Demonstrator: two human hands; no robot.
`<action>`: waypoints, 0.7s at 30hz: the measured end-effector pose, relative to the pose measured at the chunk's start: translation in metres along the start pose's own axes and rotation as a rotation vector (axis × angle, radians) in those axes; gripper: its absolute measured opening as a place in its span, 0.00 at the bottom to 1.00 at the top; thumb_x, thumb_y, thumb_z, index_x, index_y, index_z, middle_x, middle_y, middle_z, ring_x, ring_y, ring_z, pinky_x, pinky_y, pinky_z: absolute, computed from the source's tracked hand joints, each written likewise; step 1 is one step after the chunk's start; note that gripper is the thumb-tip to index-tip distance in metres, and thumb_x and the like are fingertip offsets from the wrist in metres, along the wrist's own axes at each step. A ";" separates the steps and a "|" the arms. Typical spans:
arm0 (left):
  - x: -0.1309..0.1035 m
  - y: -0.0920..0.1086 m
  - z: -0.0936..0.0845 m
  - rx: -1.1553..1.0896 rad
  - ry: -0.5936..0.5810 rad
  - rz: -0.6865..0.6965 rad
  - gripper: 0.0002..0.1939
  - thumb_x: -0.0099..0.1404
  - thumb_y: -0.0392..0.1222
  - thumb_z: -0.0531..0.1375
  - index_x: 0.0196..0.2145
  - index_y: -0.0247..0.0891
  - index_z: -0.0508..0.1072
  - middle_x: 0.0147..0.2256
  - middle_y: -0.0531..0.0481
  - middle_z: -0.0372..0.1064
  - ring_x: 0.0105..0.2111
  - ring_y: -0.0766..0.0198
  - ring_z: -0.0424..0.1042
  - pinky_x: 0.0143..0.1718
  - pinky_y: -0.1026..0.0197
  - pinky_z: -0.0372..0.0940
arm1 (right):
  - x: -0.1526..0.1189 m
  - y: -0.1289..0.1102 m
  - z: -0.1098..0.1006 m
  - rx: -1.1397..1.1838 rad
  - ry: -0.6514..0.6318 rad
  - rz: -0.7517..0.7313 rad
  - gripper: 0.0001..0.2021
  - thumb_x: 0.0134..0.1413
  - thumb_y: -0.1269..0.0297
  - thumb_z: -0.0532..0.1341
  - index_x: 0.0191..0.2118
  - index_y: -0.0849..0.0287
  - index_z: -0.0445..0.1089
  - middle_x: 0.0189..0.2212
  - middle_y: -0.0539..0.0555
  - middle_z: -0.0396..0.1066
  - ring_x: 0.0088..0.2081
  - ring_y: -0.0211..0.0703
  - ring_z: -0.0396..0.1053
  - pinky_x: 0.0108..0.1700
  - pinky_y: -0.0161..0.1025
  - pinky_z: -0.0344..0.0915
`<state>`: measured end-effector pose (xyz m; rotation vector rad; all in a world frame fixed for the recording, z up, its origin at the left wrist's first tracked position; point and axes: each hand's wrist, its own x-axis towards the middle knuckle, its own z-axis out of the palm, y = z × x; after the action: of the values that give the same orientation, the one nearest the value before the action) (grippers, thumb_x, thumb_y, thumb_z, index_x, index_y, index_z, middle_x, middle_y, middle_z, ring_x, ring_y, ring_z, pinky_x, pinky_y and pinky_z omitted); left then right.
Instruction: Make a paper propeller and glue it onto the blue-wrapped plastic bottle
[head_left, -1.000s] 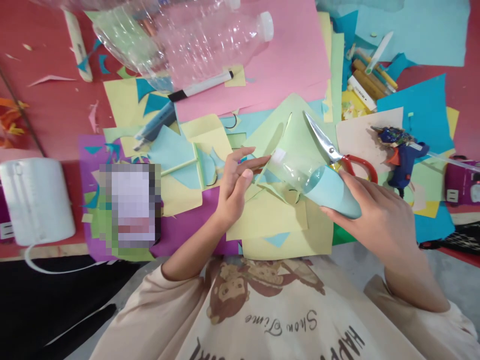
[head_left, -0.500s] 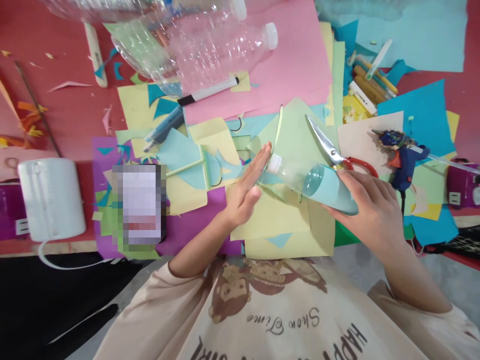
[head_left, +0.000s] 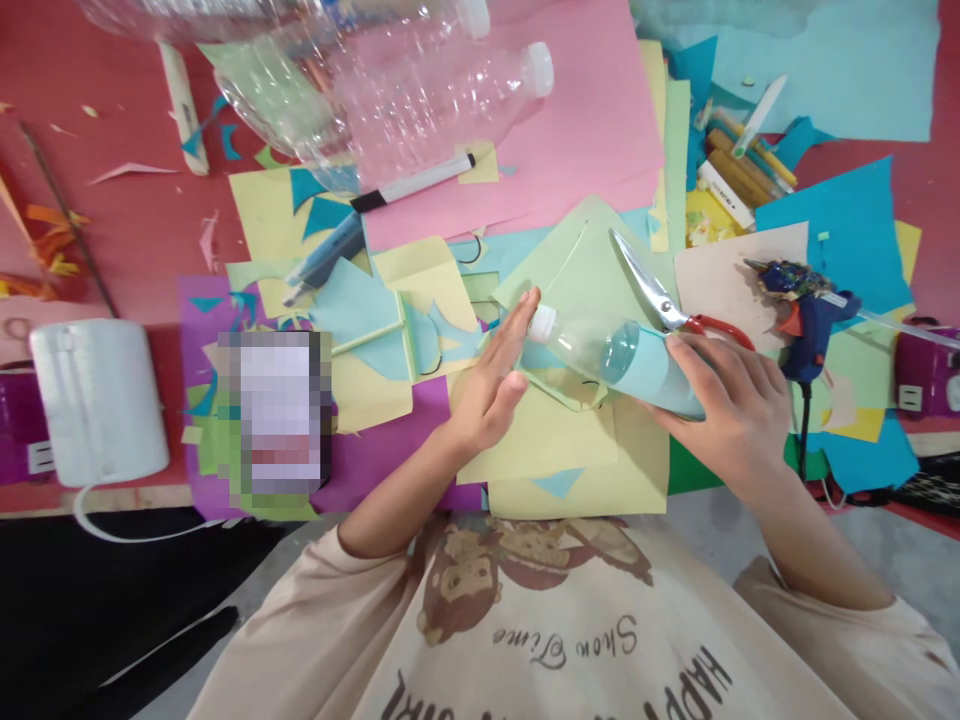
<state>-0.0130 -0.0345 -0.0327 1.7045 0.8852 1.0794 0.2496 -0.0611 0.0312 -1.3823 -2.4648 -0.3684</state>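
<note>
Grasps a plastic bottle (head_left: pixel 581 337), wrapped in light-blue paper (head_left: pixel 643 364), in the right hand's (head_left: pixel 739 410) curled fingers, above yellow and green sheets (head_left: pixel 592 240). Holds the left hand (head_left: pixel 491 390) straight-fingered, released, at the white cap (head_left: pixel 543 324); cannot tell whether touching. Has red-handled scissors (head_left: pixel 663 305) just beyond, clear bottles (head_left: pixel 450 95) farther off.

"Show Time" across the shirt (head_left: pixel 551 600), "HAPPY" near it

From where I stand: red surface (head_left: pixel 124 240), pale along its near edge (head_left: pixel 150 499). Grey, mottled floor (head_left: pixel 720 525) below the surface, showing past that edge. Light bright, fairly even.
</note>
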 end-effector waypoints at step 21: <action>0.016 0.020 -0.019 -0.040 0.065 -0.004 0.34 0.56 0.37 0.66 0.59 0.47 0.61 0.43 0.47 0.70 0.44 0.59 0.71 0.49 0.55 0.66 | 0.031 0.017 -0.031 0.431 -0.500 0.091 0.26 0.62 0.51 0.55 0.61 0.55 0.58 0.58 0.59 0.66 0.58 0.55 0.65 0.53 0.51 0.69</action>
<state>-0.0227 -0.0213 -0.0057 1.6423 0.9022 1.1484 0.2527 -0.0388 0.0725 -1.5132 -2.6131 0.5662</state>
